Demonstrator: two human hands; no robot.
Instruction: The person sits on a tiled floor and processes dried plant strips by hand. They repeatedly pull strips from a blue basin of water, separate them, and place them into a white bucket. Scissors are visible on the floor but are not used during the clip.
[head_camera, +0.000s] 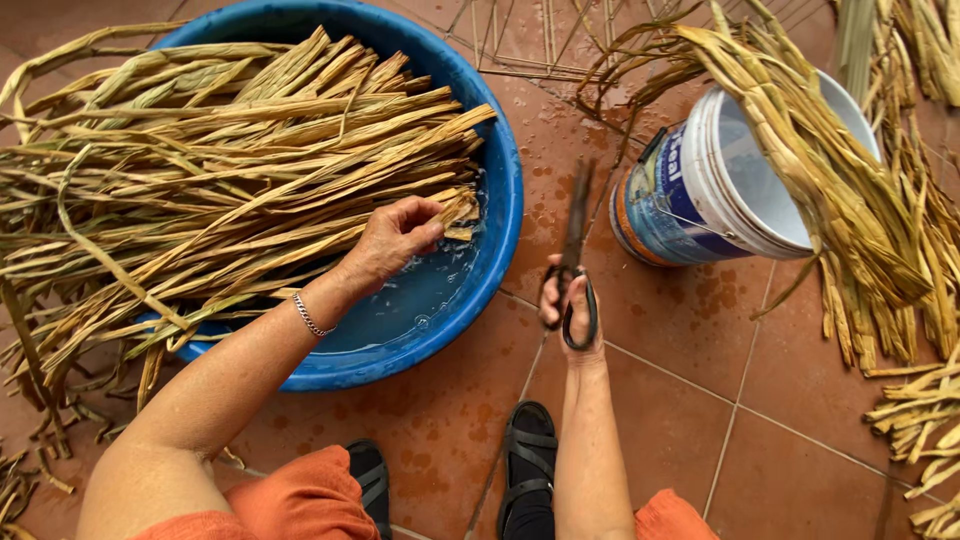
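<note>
The left hand (395, 240) pinches the end of a dried tan reed strip (455, 210) in the round blue plastic basin (505, 200) of water. The right hand (570, 305) grips black-handled scissors (575, 250), blades up, over wet reddish-brown floor tiles (680, 400) near a white plastic bucket (720, 180).

My left hand (395, 240) pinches the ends of dried reeds (220, 170) lying across the blue basin (500, 190) at upper left. My right hand (570, 305) holds black scissors (575, 250) upright at frame center, beside the white bucket (720, 180).
</note>
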